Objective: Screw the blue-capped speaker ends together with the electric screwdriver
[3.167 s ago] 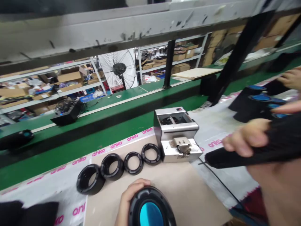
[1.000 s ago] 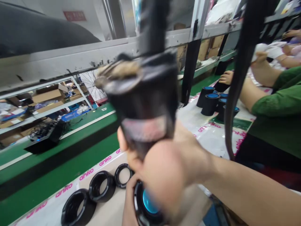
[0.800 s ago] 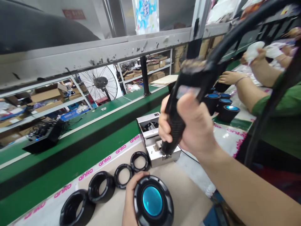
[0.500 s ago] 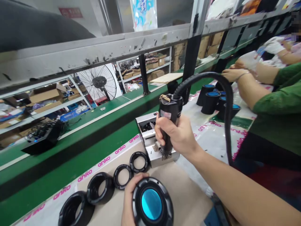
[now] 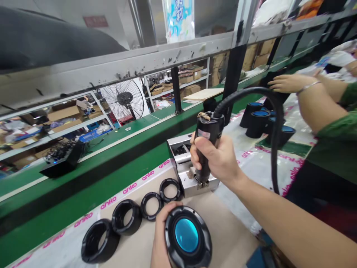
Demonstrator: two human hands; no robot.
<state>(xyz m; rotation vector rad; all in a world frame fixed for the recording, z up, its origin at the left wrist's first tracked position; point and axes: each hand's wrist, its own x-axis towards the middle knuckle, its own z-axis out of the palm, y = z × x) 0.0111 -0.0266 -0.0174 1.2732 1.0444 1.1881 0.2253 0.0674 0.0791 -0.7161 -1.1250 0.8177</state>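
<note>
My right hand [image 5: 219, 158] is wrapped round an upright black electric screwdriver [image 5: 208, 128], whose thick cable [image 5: 275, 111] arches off to the right. The driver's lower end meets the front of a silver metal box that looks like a screw feeder [image 5: 185, 169]; its exact contact there is hard to see. Below, my left hand [image 5: 161, 236] grips a black round housing [image 5: 205, 243] with a shiny blue disc [image 5: 186, 235] in its upturned end. Left of that hand, several black rings [image 5: 126, 217] lie in a row on the brown work surface [image 5: 139, 249].
A green conveyor belt [image 5: 92, 182] runs behind the work surface. Several black cones with blue tops [image 5: 256, 121] stand at the right, beside a co-worker's hand [image 5: 295, 82] and green sleeve. Overhead crosses a metal beam [image 5: 134, 63]; a black post [image 5: 234, 78] rises behind the cable.
The whole view has shifted slightly, moving things rightward in the picture. Both my hands keep their holds. The co-worker's hand at the right has changed position and lies flatter.
</note>
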